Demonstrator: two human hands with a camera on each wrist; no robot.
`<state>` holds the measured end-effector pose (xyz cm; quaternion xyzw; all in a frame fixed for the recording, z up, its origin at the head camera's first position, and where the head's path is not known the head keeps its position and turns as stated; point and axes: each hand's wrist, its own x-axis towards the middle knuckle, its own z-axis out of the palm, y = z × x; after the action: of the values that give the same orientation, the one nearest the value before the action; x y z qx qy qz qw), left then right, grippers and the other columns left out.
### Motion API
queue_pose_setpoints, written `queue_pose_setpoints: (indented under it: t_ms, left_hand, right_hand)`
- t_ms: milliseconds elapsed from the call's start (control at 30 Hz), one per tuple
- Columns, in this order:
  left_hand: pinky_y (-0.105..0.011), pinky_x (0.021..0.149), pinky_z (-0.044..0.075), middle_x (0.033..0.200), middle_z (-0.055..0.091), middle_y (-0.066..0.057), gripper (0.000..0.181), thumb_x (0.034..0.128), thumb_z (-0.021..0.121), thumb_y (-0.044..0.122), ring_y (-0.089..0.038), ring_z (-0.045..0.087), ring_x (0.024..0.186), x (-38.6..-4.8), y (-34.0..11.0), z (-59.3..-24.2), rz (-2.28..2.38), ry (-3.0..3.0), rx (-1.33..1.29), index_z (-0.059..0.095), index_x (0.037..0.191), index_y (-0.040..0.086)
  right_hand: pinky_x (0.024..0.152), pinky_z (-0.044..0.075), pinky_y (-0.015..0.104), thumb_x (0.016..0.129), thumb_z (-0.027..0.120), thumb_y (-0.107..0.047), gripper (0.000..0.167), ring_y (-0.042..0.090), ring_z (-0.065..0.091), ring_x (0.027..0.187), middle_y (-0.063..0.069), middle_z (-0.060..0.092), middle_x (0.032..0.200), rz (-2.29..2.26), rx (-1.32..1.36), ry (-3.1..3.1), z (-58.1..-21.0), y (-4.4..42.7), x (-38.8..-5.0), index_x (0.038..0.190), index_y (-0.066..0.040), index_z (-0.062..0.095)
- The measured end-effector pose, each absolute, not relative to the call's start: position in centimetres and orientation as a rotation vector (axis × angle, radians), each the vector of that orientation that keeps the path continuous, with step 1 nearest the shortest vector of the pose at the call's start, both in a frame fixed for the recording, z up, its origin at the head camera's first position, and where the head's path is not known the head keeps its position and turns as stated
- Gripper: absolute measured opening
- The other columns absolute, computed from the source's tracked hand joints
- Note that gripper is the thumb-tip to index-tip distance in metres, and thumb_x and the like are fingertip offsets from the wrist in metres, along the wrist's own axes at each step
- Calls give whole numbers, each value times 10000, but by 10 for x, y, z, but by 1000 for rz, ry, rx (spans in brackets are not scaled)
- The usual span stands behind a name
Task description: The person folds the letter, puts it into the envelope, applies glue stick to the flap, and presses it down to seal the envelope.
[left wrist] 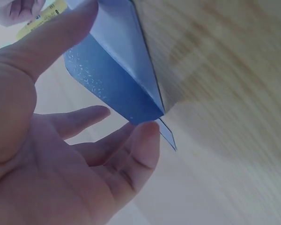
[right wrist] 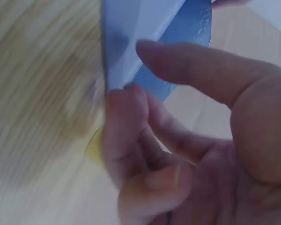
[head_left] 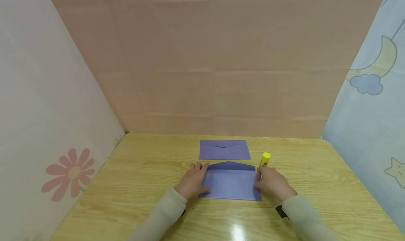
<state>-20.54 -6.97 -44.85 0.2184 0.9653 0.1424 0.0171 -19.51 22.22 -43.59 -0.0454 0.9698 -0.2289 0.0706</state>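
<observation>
A purple envelope (head_left: 232, 184) lies on the table with its flap (head_left: 232, 166) raised at the far side. Whitish specks show on the flap's inner face (left wrist: 100, 77) in the left wrist view. At the envelope's left side my left hand (head_left: 194, 181) holds it, thumb over the front and fingertips by the flap's corner. My right hand (head_left: 273, 183) holds the right edge with curled fingers, its thumb over the front panel. Just behind that hand is a yellow glue stick (head_left: 265, 158), its lower part hidden.
A second purple envelope (head_left: 224, 153), its flap folded down, lies farther back on the wooden table (head_left: 152, 170). A brown paper-like wall (head_left: 205, 75) rises behind the table. Patterned sheets flank both sides.
</observation>
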Motion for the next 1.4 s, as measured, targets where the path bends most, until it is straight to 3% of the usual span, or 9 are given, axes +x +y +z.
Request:
queue_pose_setpoints:
  t_ms: [133, 200, 267, 400, 600, 900, 1100, 1267, 1400]
  left_hand:
    - [-400, 866, 508, 1185, 578, -148, 794, 737, 903, 330, -281, 494, 1060, -200, -69, -450, 355, 3029, 696, 530, 1364, 18]
    - [-392, 850, 513, 1155, 594, -143, 708, 758, 887, 331, -278, 506, 1044, -198, -68, -450, 313, 3036, 711, 571, 1312, 23]
    - [-379, 835, 519, 1131, 607, -136, 608, 788, 864, 331, -270, 514, 1026, -197, -69, -451, 266, 3040, 733, 615, 1260, 40]
    - [-350, 782, 504, 1112, 600, -131, 438, 853, 787, 282, -243, 490, 980, -194, -69, -454, 273, 3011, 756, 670, 1230, 91]
    - [-311, 721, 465, 1092, 551, -134, 438, 860, 712, 243, -242, 469, 978, -193, -57, -456, 292, 2982, 807, 678, 1291, 166]
    - [-337, 758, 502, 1173, 581, -95, 525, 881, 718, 445, -228, 517, 991, -187, -27, -454, 194, 2961, 870, 628, 1371, 279]
    - [-475, 842, 505, 1295, 598, -71, 519, 878, 698, 515, -292, 528, 1147, -189, -39, -458, 123, 3033, 715, 665, 1327, 257]
    - [-419, 733, 472, 1169, 594, -60, 514, 852, 720, 495, -270, 506, 1023, -191, -56, -455, 154, 3083, 675, 700, 1271, 197]
    - [-413, 736, 487, 1145, 599, -65, 540, 822, 738, 532, -266, 515, 1020, -187, -55, -453, 155, 3076, 721, 715, 1237, 187]
  right_hand:
    - [568, 443, 356, 754, 750, -61, 565, 202, 551, 707, 95, 659, 898, -603, -246, 2979, -437, 210, -194, 1281, -5, 555]
    - [606, 490, 388, 743, 763, -62, 651, 214, 592, 783, 136, 684, 1007, -531, -287, 3005, -438, 206, -194, 1355, -13, 546]
    - [635, 513, 410, 750, 772, -91, 614, 223, 603, 839, 171, 682, 1088, -471, -308, 3016, -440, 203, -193, 1336, -33, 599]
    - [599, 504, 411, 789, 755, -148, 434, 217, 575, 781, 167, 648, 995, -406, -326, 3026, -444, 200, -191, 1212, -67, 701]
    - [487, 435, 351, 798, 735, -80, 289, 178, 503, 652, 132, 555, 905, -370, -468, 3122, -449, 187, -186, 1086, -66, 756]
    - [461, 438, 346, 844, 687, -22, 361, 150, 496, 630, 69, 531, 911, -357, -660, 3096, -454, 152, -179, 1173, -155, 754]
    - [464, 436, 356, 855, 679, -63, 362, 166, 545, 689, 45, 562, 998, -278, -547, 3121, -451, 159, -179, 1171, -220, 760]
    - [439, 387, 333, 851, 650, -41, 375, 161, 480, 634, 51, 572, 999, -287, -455, 3110, -447, 177, -179, 1164, -213, 764]
    - [446, 384, 317, 832, 663, -27, 401, 143, 485, 651, 42, 574, 1042, -311, -513, 3099, -452, 178, -178, 1180, -202, 756]
